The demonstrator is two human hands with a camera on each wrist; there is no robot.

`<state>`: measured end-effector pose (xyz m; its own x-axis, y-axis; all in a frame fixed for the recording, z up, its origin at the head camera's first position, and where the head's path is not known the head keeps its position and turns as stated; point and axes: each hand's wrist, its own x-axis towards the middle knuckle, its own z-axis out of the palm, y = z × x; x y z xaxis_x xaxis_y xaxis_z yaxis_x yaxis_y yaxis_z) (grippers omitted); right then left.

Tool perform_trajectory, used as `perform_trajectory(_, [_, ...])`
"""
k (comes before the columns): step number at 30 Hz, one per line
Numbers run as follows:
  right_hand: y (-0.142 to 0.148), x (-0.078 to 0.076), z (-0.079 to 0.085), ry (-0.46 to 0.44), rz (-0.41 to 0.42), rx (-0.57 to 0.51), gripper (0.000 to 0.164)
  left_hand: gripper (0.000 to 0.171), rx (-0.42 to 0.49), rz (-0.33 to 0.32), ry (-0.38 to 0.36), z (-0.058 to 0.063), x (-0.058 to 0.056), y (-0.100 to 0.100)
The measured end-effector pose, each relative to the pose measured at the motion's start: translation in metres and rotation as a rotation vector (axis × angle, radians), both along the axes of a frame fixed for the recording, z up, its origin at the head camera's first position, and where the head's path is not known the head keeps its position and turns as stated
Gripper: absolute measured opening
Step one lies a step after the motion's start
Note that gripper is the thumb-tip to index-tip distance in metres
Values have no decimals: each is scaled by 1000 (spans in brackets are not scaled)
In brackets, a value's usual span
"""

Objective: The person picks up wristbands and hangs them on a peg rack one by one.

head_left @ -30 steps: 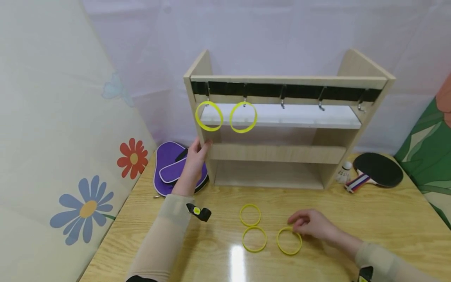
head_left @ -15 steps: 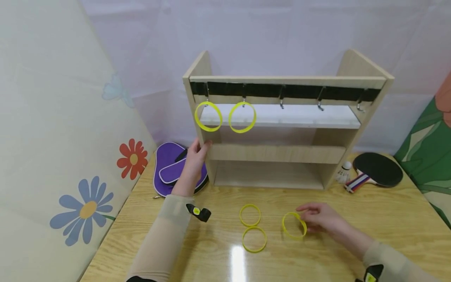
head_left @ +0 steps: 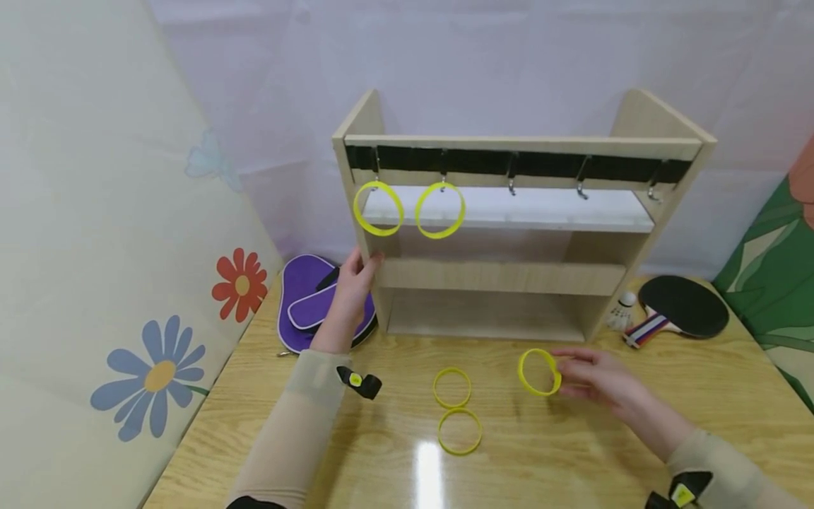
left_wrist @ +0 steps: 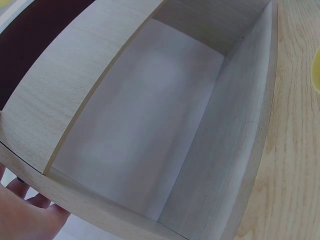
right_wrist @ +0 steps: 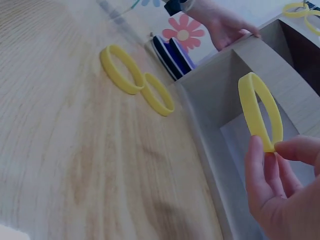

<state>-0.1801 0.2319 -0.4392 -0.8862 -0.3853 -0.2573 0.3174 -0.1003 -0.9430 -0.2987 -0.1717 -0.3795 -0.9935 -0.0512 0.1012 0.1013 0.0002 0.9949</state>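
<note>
Yellow ring [right_wrist: 248, 107] and right hand [head_left: 600, 382] have shifted up and toward the rack since the previous head frame. Right grip: thumb and fingertips pinched on the ring's lower edge, no wider than the band; this leaves its opening unobstructed. Ring stands tipped up, apparently clear of the bench [head_left: 394, 459]. Left hand [head_left: 352, 286] grips the side panel of the wooden rack [head_left: 502, 276], thumb at its front edge, fingers outside, presumably to steady it. Nearer the person, a farther loose ring [head_left: 452, 369] and a nearer loose ring [head_left: 459, 454] lie flat, adjacent. Two hung rings [head_left: 439, 236] occupy the leftmost hooks, one apiece, keeping them separate; the middle hook [head_left: 511, 188] carries none. Purple case [head_left: 304, 283] beside rack.
</note>
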Motion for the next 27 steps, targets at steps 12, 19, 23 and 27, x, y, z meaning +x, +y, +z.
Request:
perform_trajectory(12, [5, -3, 31, 16, -60, -134, 31, 46, 3, 6, 4, 1, 1, 0])
perform_trajectory(19, [5, -7, 50, 14, -85, -174, 30, 45, 5, 12, 5, 2, 2, 1])
perform_trajectory(23, [5, -10, 59, 24, -91, -185, 28, 45, 4, 7, 2, 2, 1, 1])
perform_trajectory(27, [3, -13, 68, 30, -89, -247, 28, 44, 7, 2, 11, 1, 1, 1])
